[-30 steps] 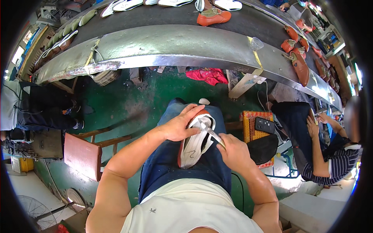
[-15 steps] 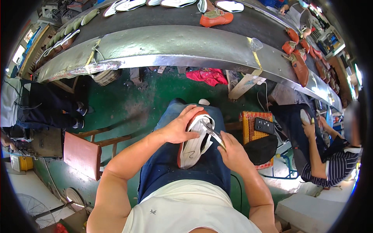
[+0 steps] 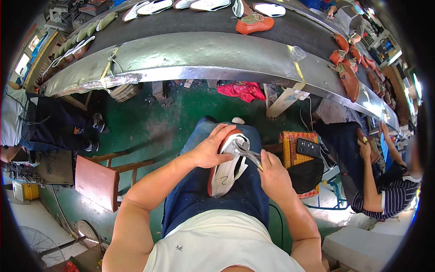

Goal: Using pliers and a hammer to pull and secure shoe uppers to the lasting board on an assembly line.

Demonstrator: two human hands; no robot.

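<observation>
A shoe point(image 3: 221, 183) with a pale sole side turned up and a reddish-brown edge rests on my jeans-covered thighs, its toe pointing away from me. My left hand point(image 3: 210, 148) wraps round its toe end from the left, the thumb lying across the pale underside. My right hand point(image 3: 274, 176) is closed round the handles of metal pincers point(image 3: 247, 153). The pincers' head touches the pale material near the toe; its jaws are too small to read clearly.
A long dark conveyor point(image 3: 181, 23) with a metal edge runs ahead, carrying several shoes. A pink-topped stool point(image 3: 96, 182) stands left. At right, a phone point(image 3: 307, 147) lies on a woven seat point(image 3: 290, 158). Co-workers are on both sides; the right one holds a brown shoe point(image 3: 374, 149).
My right hand has shifted slightly right, and the pincers' handles look closer together. My left hand and the shoe have barely moved. The right co-worker now holds a brown shoe.
</observation>
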